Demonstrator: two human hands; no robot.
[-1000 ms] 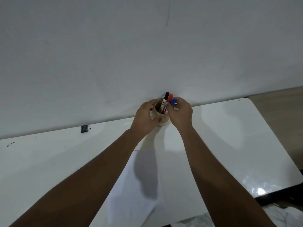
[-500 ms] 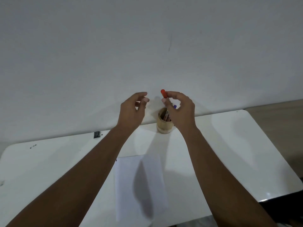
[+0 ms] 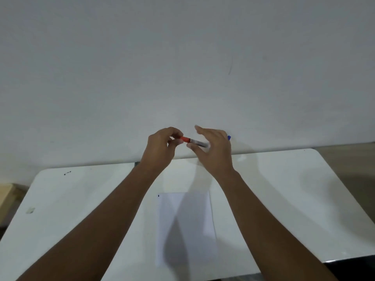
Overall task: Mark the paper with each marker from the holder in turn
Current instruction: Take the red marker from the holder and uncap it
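Note:
A red-capped marker lies roughly level in the air between my hands, above the far edge of the table. My left hand pinches its red cap. My right hand grips the white barrel with thumb and lower fingers, the upper fingers spread. A blue marker cap peeks out behind my right hand; the holder itself is hidden by that hand. A white sheet of paper lies on the table in front of me, with a tiny dark mark at its top left corner.
The white table butts against a plain grey-white wall. A small dark object sits at the table's back edge by my left wrist. Small dark specks lie at the far left. Wooden floor shows at the right.
My right hand lifted the red marker out of the holder and turned it level. My left hand left the holder and took hold of the cap. The view tilted down and drew back.

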